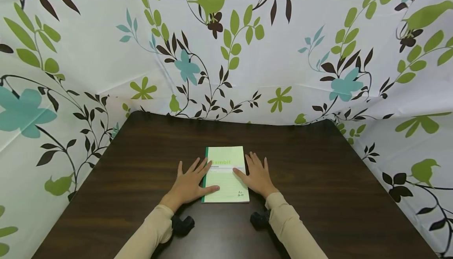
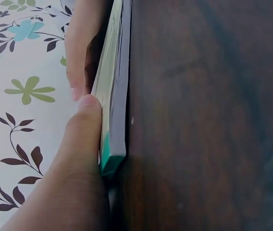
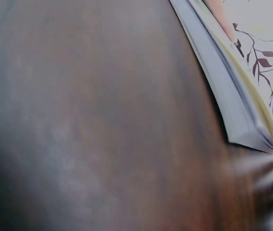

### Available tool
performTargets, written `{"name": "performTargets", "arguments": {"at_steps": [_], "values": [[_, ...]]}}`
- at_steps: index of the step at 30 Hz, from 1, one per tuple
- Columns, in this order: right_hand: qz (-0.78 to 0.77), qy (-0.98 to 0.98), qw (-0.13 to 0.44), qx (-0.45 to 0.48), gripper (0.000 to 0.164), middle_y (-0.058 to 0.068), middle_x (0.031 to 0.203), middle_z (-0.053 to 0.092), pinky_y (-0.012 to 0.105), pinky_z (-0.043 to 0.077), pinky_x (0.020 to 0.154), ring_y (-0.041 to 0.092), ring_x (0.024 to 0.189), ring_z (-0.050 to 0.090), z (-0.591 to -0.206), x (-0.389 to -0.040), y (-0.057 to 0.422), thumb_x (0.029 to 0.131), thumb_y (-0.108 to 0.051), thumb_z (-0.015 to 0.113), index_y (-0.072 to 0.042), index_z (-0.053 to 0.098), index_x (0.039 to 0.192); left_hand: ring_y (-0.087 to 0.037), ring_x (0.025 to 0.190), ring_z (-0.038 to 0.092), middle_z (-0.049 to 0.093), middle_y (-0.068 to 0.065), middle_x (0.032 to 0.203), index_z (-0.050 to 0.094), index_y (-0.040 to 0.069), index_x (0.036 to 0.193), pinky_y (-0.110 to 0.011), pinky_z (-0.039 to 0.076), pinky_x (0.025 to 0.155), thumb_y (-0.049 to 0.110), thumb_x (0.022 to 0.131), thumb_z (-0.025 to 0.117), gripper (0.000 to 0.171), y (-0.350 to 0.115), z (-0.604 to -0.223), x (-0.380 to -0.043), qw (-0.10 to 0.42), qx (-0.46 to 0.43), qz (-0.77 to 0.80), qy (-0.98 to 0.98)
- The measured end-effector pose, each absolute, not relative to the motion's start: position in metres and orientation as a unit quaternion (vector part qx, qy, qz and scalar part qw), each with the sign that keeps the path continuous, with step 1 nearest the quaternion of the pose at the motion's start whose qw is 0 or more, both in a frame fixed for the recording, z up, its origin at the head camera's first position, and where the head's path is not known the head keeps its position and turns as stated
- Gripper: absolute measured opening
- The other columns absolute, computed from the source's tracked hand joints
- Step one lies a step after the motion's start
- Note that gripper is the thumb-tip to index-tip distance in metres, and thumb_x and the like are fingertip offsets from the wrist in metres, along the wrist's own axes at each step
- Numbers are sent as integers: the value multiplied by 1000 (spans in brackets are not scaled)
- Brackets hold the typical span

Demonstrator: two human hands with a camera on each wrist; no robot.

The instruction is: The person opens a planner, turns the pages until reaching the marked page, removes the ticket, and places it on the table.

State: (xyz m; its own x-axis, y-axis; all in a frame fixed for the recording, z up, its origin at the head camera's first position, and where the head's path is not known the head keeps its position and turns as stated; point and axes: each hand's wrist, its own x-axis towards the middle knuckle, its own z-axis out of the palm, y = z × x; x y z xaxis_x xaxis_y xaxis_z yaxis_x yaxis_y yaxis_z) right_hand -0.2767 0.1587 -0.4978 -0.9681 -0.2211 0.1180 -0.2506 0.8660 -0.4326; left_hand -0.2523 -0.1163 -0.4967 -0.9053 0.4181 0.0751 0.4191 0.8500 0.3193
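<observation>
A closed pale green notebook [image 1: 226, 184] with a dark green spine lies flat in the middle of the table, its cover lettering facing up. My left hand [image 1: 187, 184] spreads over its left edge, with the thumb and some fingertips resting on the cover. In the left wrist view that thumb [image 2: 86, 120] touches the cover near the green spine corner. My right hand [image 1: 259, 175] lies at the notebook's right side, thumb tip on the cover and the other fingers straight beside the edge. The right wrist view shows the notebook's page edges [image 3: 223, 91] and only parts of fingers.
A dark brown wooden table [image 1: 311, 172] surrounds the notebook. Behind and beside it hangs a white curtain [image 1: 276, 62] printed with leaves, birds and flowers. Black straps with dark devices [image 1: 183, 225] sit at both wrists.
</observation>
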Motion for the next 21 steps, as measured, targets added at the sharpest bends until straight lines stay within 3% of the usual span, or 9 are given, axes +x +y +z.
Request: {"name": "performTargets", "arguments": {"at_steps": [7, 21], "values": [[231, -965, 14, 125, 90, 22, 168, 24, 63, -6, 123, 36, 157, 17, -496, -276, 159, 99, -68, 50, -5, 34, 161, -29, 159, 15, 20, -1, 171, 24, 24, 166, -77, -8, 114, 81, 91, 50, 98, -116, -500, -255, -4, -216, -153, -964], [234, -964, 5, 130, 94, 23, 168, 22, 66, -4, 122, 39, 157, 16, -488, -269, 156, 99, -67, 51, -2, 26, 163, -32, 158, 17, 22, -4, 171, 27, 22, 166, -79, -5, 113, 78, 91, 53, 97, -117, -498, -253, 2, -222, -162, -961]]}}
